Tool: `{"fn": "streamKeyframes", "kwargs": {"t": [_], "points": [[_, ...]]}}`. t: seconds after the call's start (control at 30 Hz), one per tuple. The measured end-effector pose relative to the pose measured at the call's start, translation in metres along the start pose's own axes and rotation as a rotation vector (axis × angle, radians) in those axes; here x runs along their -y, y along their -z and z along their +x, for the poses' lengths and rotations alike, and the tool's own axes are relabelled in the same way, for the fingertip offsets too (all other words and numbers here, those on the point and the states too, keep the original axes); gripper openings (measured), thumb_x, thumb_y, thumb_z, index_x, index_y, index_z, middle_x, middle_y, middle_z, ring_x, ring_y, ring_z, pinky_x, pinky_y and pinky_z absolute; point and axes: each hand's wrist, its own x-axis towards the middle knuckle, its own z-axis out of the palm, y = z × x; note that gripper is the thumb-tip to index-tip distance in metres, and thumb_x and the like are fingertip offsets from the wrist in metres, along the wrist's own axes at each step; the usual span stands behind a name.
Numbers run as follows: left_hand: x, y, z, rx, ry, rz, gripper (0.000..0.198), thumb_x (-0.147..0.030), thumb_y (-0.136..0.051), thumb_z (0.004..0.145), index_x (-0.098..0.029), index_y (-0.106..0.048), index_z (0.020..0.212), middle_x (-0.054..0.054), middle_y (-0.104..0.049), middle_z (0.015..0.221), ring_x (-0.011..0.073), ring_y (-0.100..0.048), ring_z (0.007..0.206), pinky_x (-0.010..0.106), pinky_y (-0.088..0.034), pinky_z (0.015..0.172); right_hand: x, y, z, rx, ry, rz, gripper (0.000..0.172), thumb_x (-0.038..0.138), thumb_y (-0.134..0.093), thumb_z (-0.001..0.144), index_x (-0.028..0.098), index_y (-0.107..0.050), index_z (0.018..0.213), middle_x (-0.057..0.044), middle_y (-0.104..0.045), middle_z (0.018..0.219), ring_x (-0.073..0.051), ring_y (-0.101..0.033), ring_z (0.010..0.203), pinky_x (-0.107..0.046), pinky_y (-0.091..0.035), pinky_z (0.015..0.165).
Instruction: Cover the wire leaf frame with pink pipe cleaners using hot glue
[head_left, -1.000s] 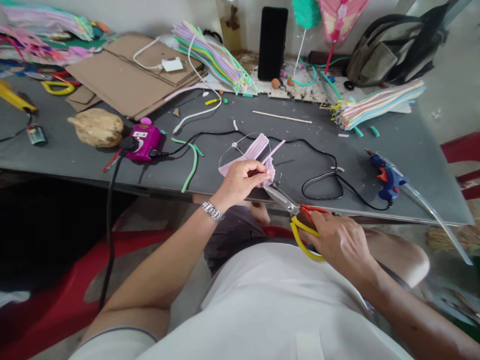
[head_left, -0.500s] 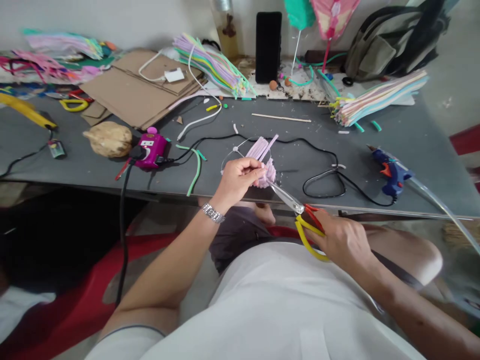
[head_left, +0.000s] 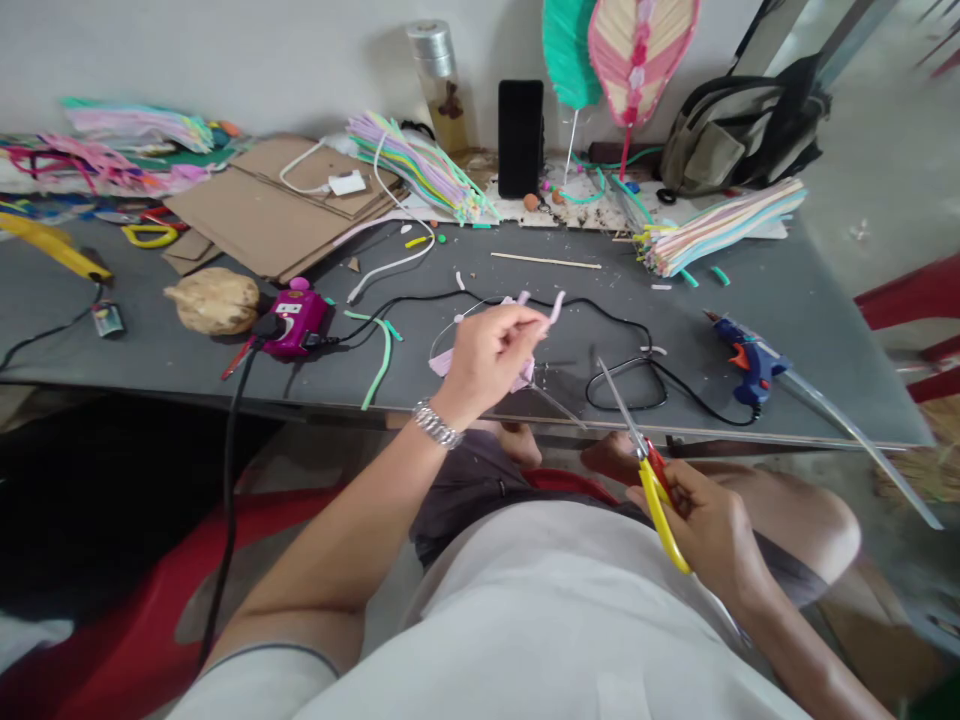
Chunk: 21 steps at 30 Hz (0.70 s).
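Hands apart, both above the table's near edge. Left hand pinches a pink straw bundle in its fingers, most of the bundle hidden behind the hand, over the dark gray table. Right hand is clamped on yellow-handled scissors, blades pointing up, beside the bundle but not touching it. Black cord loops across the table just behind the bundle. Blue glue gun lies to the right, magenta plug-in device to the left. Pastel straw pile and cardboard sheets sit further back.
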Motion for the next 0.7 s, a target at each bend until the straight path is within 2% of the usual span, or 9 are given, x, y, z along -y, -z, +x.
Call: {"fn": "streamKeyframes", "kwargs": {"t": [0.07, 0.17, 0.3, 0.43, 0.5, 0.63, 0.7], "points": [[0.003, 0.019, -0.005, -0.064, 0.073, -0.026, 0.019, -0.032, -0.065, 0.095, -0.018, -0.073, 0.084, 0.003, -0.073, 0.068, 0.0108, -0.063, 0.055, 0.023, -0.047, 0.053, -0.002, -0.003, 0.001, 0.029, -0.007, 0.008, 0.049, 0.066, -0.069, 0.085, 0.021, -0.055, 0.071, 0.007, -0.039, 0.056, -0.010, -0.031, 0.052, -0.022, -0.029, 0.047], [0.011, 0.037, -0.014, -0.047, 0.194, -0.109, 0.021, -0.035, -0.069, 0.091, -0.018, -0.072, 0.079, 0.001, -0.068, 0.059, 0.0110, -0.059, 0.052, 0.023, -0.044, 0.050, 0.000, -0.012, 0.006, 0.056, -0.006, 0.027, 0.050, 0.066, -0.070, 0.084, 0.021, -0.053, 0.069, 0.007, -0.037, 0.056, -0.010, -0.029, 0.052, -0.023, -0.028, 0.046], [0.018, 0.038, -0.022, -0.001, 0.263, -0.258, 0.024, -0.040, -0.069, 0.091, -0.018, -0.073, 0.082, 0.003, -0.069, 0.064, 0.0111, -0.060, 0.056, 0.023, -0.047, 0.052, 0.010, -0.021, 0.011, 0.100, 0.000, 0.083, 0.050, 0.063, -0.070, 0.084, 0.022, -0.048, 0.067, 0.007, -0.035, 0.058, -0.010, -0.028, 0.053, -0.022, -0.027, 0.047], [0.018, 0.033, -0.022, -0.065, 0.292, -0.319, 0.024, -0.040, -0.069, 0.089, -0.018, -0.068, 0.081, 0.004, -0.070, 0.069, 0.0129, -0.064, 0.061, 0.024, -0.048, 0.055, 0.015, -0.020, 0.010, 0.130, -0.021, 0.119, 0.050, 0.063, -0.071, 0.083, 0.022, -0.047, 0.067, 0.007, -0.034, 0.059, -0.010, -0.028, 0.054, -0.022, -0.027, 0.047], [0.018, 0.031, -0.022, -0.067, 0.289, -0.208, 0.021, -0.037, -0.072, 0.086, -0.020, -0.063, 0.077, 0.002, -0.068, 0.066, 0.0132, -0.062, 0.059, 0.025, -0.046, 0.054, 0.013, -0.019, 0.009, 0.136, -0.030, 0.128, 0.050, 0.064, -0.071, 0.083, 0.021, -0.049, 0.068, 0.007, -0.034, 0.059, -0.010, -0.029, 0.055, -0.023, -0.027, 0.047], [0.014, 0.021, -0.027, -0.029, 0.218, 0.309, 0.028, -0.022, -0.082, 0.071, -0.022, -0.054, 0.071, -0.003, -0.060, 0.064, 0.0133, -0.053, 0.056, 0.027, -0.040, 0.056, 0.008, -0.021, 0.007, 0.126, -0.043, 0.150, 0.051, 0.064, -0.072, 0.082, 0.021, -0.050, 0.069, 0.007, -0.034, 0.060, -0.009, -0.029, 0.054, -0.022, -0.026, 0.048], [0.011, 0.015, -0.031, -0.014, 0.184, 0.457, 0.027, -0.012, -0.078, 0.070, -0.022, -0.053, 0.071, -0.003, -0.059, 0.065, 0.0138, -0.052, 0.057, 0.027, -0.038, 0.057, 0.009, -0.022, 0.007, 0.119, -0.042, 0.158, 0.051, 0.064, -0.073, 0.082, 0.021, -0.050, 0.068, 0.008, -0.034, 0.059, -0.009, -0.028, 0.054, -0.022, -0.026, 0.047]]}}
